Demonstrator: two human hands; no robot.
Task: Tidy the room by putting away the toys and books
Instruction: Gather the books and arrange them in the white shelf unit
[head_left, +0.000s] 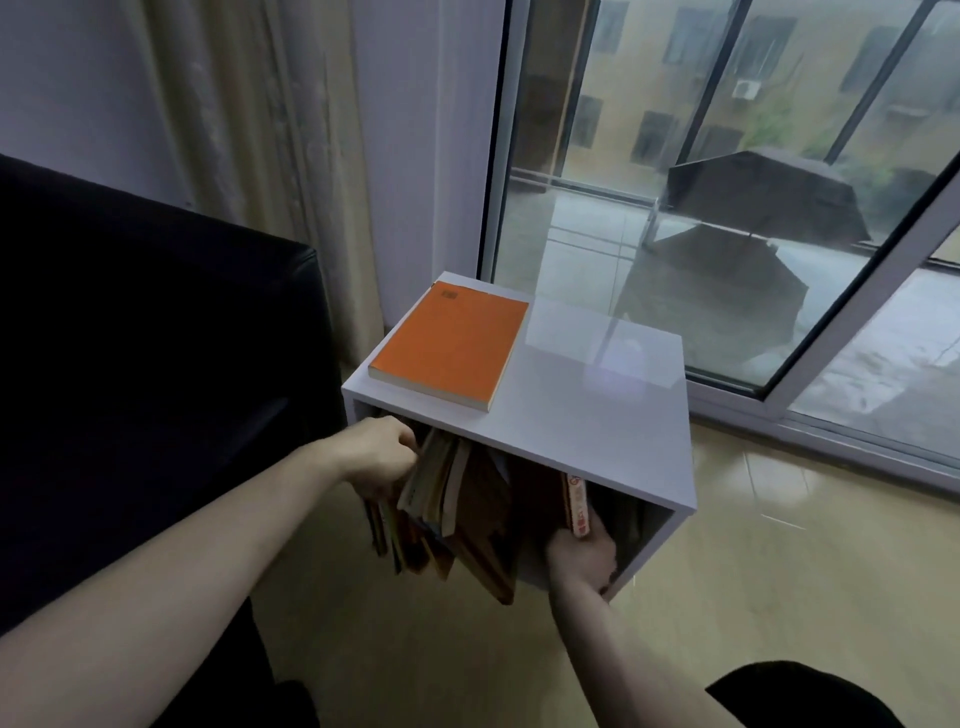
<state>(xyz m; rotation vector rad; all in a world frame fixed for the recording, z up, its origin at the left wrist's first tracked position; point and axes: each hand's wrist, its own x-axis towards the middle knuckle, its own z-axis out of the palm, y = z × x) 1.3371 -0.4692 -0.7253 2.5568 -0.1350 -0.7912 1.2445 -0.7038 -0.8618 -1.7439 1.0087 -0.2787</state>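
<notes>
White laminate forms the small open-fronted cube shelf standing on a glossy tan tiled floor, where a person reaches in with both bare hands. The left hand, fingers curled, grips the top edge of a leaning bundle of worn paperback books at the left side of the opening, the forearm stretched in from the lower left. The right hand, fingers bent around it, holds the lower end of a slim book with a red-and-white spine standing upright towards the right of the compartment; its wrist rises from below, close to the shelf's front edge. A flat orange-covered paperback lies on the left half of the shelf top. A dark upholstered sofa sits just beside the shelf, cream curtains hang behind, and a sliding glass door stands to the right.
</notes>
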